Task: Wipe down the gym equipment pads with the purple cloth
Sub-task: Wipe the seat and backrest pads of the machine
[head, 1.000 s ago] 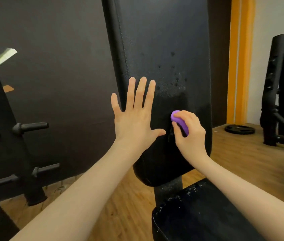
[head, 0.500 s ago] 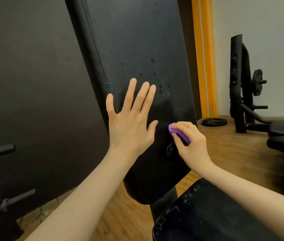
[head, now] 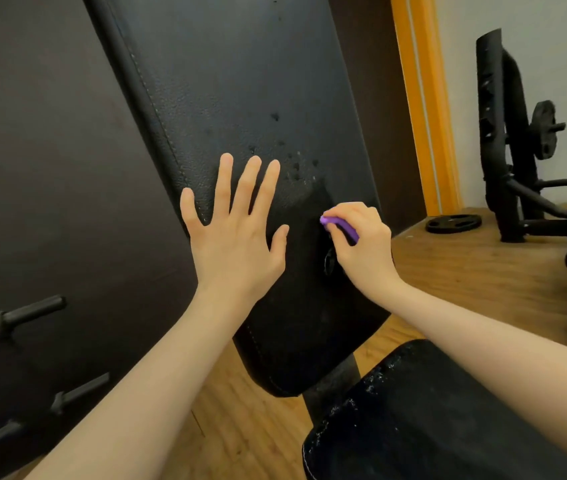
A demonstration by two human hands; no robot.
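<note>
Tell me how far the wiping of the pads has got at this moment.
Done: a darker, damp-looking patch on the back pad beside the cloth suggests that part is wiped. In hand: the right hand pinches the purple cloth against the pad's lower part, while the left hand rests flat on it. Left: spots higher up the pad, and the seat pad, whose edge shows white specks.

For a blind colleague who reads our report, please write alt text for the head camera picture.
A person's right hand holds a purple cloth against a black upright back pad of a gym bench, while the left hand lies flat on the pad with its fingers spread. Below is the black seat pad; a weight plate lies on the wooden floor.
</note>
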